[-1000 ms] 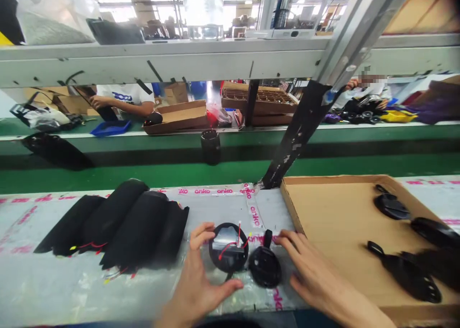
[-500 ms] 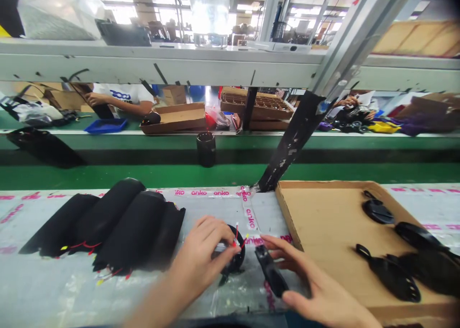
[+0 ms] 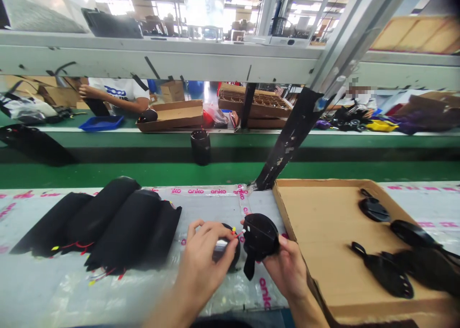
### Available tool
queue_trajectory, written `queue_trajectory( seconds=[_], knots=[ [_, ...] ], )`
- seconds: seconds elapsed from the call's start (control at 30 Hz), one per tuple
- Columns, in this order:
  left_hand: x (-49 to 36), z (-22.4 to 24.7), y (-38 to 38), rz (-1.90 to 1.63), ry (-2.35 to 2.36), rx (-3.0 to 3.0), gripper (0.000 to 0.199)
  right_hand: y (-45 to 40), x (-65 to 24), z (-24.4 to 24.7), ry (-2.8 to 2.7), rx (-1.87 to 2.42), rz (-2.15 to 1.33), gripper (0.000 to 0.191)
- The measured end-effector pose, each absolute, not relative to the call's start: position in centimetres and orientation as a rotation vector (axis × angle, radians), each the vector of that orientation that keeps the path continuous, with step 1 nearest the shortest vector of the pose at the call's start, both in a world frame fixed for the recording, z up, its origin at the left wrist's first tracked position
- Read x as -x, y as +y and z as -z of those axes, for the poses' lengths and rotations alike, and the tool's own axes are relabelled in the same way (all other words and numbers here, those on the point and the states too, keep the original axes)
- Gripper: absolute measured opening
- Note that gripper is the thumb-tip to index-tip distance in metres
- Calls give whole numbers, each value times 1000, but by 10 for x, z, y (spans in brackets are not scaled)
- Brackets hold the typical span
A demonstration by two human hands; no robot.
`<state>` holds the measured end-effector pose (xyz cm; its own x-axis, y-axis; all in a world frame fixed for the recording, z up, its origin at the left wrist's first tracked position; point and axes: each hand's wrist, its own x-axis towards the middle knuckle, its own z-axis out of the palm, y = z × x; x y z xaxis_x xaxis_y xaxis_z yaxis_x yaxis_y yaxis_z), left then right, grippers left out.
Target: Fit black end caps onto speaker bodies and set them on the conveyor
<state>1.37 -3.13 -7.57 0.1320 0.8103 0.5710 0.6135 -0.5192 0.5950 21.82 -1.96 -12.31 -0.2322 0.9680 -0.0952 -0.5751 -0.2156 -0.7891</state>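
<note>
My left hand (image 3: 204, 253) grips a round black plastic housing (image 3: 230, 257) on the bench and hides most of it, with its thin red wires showing by my fingertips. My right hand (image 3: 287, 265) holds a round black plastic cover (image 3: 259, 236) up off the bench, its flat stem hanging downward. The cover sits just right of the wire ends, and I cannot tell if they touch. Long black padded shells (image 3: 125, 225) lie side by side left of my left hand, with red and yellow wire ends at their lower edges.
A cardboard tray (image 3: 323, 232) holding several black stemmed parts stands right of my right hand. A black post (image 3: 291, 141) rises behind the bench. Beyond a green belt (image 3: 143, 174), with a black cup (image 3: 200, 147) on it, a co-worker's arm (image 3: 111, 100) shows.
My right hand has lifted the black cover off the bench and turned it up beside the housing. My left hand has closed over the housing.
</note>
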Motion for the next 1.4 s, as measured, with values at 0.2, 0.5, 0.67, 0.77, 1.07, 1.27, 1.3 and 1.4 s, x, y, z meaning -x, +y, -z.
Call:
queue_trajectory(
  seconds=[0.2,0.5,0.67,0.77,1.07,1.27,1.3,1.4],
  knots=[
    [-16,81,-31,-1412,1344,-2097,18,-23,-233,125,-1038,748,-1604,52],
    [-19,87,-29,-1479,1299,-2003,18,-37,-246,123,-1292,932,-1419,60],
    [-20,87,-29,-1499,1315,-1977,18,-40,-240,110,-1331,987,-1354,55],
    [-21,89,-29,-1510,1307,-1991,18,-40,-236,109,-1317,977,-1351,54],
    [-11,86,-30,-1435,1143,-2084,25,-38,-231,119,-1293,991,-1348,55],
    [-12,79,-24,-1416,1099,-2125,16,-37,-238,102,-1486,1042,-1281,68],
    [-11,77,-23,-1414,1094,-2144,14,-35,-239,99,-1506,1049,-1278,70],
    [-1,71,-21,-1310,1043,-2200,14,-31,-237,92,-1455,1032,-1326,68]
  ],
)
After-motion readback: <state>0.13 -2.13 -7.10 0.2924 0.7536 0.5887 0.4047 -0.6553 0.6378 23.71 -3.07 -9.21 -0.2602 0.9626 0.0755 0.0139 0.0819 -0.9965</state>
